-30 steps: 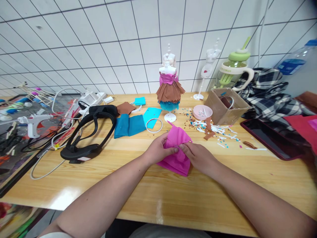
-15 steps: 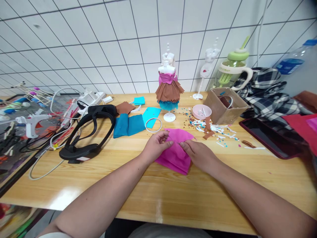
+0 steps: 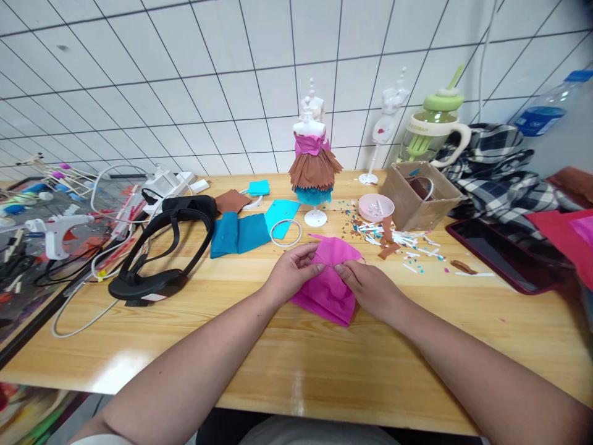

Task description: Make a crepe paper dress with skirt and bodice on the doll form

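Note:
A magenta sheet of crepe paper or thin fabric (image 3: 327,303) is gripped between both hands above the front of the table. My left hand (image 3: 294,272) pinches its left side, thumb on top. On the opposite side, my right hand (image 3: 365,281) pinches it too, the two thumb tips close together near the middle. Beyond the hands stands a small white dress form (image 3: 309,125) wearing a layered dress (image 3: 317,167) with a pink top, brown skirt and teal fringe. A white ring (image 3: 286,233) lies just past my left hand.
Folded teal sheets (image 3: 239,233) and a black headset-like strap (image 3: 162,259) lie left. Paper scraps (image 3: 407,241), a pink bowl (image 3: 376,207), a cardboard box (image 3: 419,196) and a dark tablet (image 3: 503,254) sit right. A white glue gun (image 3: 55,235) is far left.
Both hands keep their pinch on the magenta sheet, almost unmoved. A pointed strip of its upper left edge now stands out more. The whole view has shifted slightly.

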`<state>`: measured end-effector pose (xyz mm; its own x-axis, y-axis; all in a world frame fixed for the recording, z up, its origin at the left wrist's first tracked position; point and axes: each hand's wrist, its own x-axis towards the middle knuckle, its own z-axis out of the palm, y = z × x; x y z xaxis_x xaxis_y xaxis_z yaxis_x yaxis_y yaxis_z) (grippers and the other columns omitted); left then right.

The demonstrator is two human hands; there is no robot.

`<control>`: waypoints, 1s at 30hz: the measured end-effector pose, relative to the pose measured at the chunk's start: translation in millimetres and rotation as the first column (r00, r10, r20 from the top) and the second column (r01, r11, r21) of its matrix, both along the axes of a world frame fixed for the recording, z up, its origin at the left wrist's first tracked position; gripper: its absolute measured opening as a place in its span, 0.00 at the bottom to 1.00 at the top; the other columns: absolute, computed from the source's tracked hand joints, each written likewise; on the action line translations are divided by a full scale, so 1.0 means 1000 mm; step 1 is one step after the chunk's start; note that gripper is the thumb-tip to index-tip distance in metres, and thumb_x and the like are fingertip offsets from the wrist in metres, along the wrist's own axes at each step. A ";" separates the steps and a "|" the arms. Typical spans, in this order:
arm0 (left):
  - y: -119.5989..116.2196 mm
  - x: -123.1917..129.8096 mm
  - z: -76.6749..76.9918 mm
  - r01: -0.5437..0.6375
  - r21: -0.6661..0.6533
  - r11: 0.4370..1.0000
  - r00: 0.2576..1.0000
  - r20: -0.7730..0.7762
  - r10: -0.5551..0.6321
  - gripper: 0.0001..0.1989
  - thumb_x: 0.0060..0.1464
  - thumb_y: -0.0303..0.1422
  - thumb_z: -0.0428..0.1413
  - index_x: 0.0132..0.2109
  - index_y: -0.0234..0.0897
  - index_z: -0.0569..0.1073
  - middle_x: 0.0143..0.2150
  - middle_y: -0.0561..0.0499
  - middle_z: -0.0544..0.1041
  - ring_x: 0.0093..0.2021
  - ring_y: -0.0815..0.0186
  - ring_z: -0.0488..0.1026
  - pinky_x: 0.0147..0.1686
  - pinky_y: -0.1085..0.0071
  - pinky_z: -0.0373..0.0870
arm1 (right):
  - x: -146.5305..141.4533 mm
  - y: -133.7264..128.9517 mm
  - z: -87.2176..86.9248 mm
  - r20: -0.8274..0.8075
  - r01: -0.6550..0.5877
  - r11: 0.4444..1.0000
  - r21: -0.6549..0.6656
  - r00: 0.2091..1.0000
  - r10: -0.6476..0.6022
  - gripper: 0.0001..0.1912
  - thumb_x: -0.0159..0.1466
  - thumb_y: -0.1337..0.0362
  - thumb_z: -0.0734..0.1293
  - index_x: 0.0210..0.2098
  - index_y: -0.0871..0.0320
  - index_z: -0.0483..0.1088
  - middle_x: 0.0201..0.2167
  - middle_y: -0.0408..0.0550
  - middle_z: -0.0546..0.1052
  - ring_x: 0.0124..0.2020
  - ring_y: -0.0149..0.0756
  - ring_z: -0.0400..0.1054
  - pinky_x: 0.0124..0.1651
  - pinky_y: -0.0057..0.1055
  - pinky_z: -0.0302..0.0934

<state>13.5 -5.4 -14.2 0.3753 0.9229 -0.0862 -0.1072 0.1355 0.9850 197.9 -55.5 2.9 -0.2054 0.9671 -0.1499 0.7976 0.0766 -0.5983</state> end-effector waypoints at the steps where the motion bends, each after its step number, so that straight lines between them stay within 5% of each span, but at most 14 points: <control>1: 0.000 0.000 0.000 0.002 0.003 1.000 1.000 -0.008 -0.002 0.27 0.40 0.31 0.68 0.50 0.37 0.77 0.42 0.50 0.79 0.45 0.61 0.74 0.50 0.63 0.69 | 0.000 0.000 0.000 0.004 0.002 1.000 0.004 1.000 -0.002 0.19 0.72 0.54 0.50 0.34 0.55 0.64 0.31 0.49 0.75 0.37 0.40 0.70 0.37 0.32 0.54; 11: -0.002 0.001 0.004 0.065 -0.007 0.998 0.998 0.025 -0.065 0.30 0.41 0.34 0.69 0.54 0.36 0.75 0.57 0.42 0.75 0.56 0.52 0.72 0.55 0.56 0.68 | 0.000 0.001 0.001 0.027 -0.019 1.000 -0.007 0.999 0.019 0.20 0.72 0.53 0.50 0.32 0.55 0.65 0.29 0.46 0.74 0.33 0.38 0.69 0.35 0.30 0.53; 30: -0.002 0.002 0.002 0.105 0.050 0.993 0.993 -0.056 -0.102 0.33 0.44 0.31 0.66 0.58 0.35 0.70 0.57 0.42 0.75 0.55 0.54 0.73 0.54 0.59 0.70 | -0.002 0.000 -0.002 0.001 -0.028 1.000 -0.007 1.000 0.028 0.19 0.73 0.55 0.50 0.35 0.55 0.66 0.32 0.47 0.75 0.36 0.38 0.69 0.36 0.30 0.54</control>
<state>15.7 -7.7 -12.1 0.4650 0.8832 -0.0611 -0.0424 0.0912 0.9949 195.8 -55.1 1.2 -0.2321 0.9600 -0.1567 0.7956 0.0947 -0.5984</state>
